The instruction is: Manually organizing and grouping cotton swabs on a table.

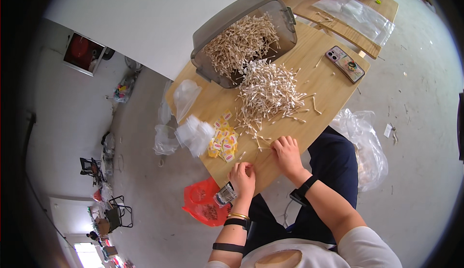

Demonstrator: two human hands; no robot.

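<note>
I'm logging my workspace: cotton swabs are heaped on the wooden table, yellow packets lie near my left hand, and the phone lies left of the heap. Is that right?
Not quite: the head view shows the phone right of the heap of cotton swabs, not left. The heap does lie on the wooden table, and the yellow packets are near your left hand.
</note>
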